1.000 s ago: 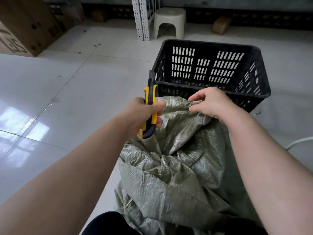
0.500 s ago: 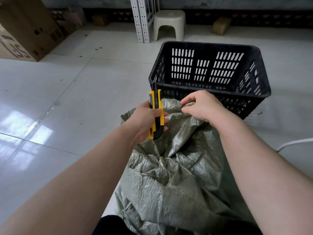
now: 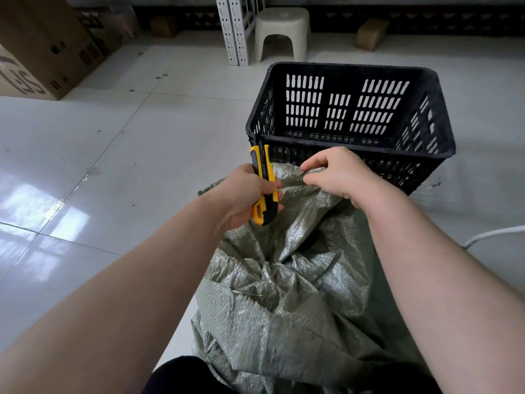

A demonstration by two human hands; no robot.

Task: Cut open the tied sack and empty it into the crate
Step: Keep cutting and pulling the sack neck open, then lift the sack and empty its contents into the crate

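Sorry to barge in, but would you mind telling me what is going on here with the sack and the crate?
A person is working on a green woven sack lying on the floor. The left hand grips a yellow and black utility knife at the sack's top end, while the right hand pinches the fabric there. The black crate stands just beyond, and no contents show inside it.

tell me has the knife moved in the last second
Yes: the knife, gripped by the left hand, has shifted right and slightly down against the near left corner of the black crate.
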